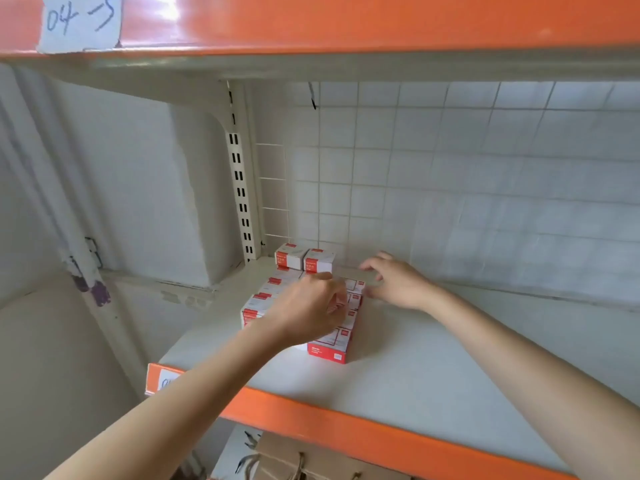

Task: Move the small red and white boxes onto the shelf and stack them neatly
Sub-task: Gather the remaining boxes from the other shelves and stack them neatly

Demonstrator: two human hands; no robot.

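On the white shelf (433,368) at frame centre, two boxes (304,259) top the partly hidden stack (329,344). Your left hand (311,310) curls onto it, grip unclear; your right hand (398,282) is spread beside it.

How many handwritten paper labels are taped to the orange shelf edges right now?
2. One label, reading "04-5", is on the upper shelf edge at top left. The other label is on the lower shelf edge at its left end, partly hidden by the left forearm.
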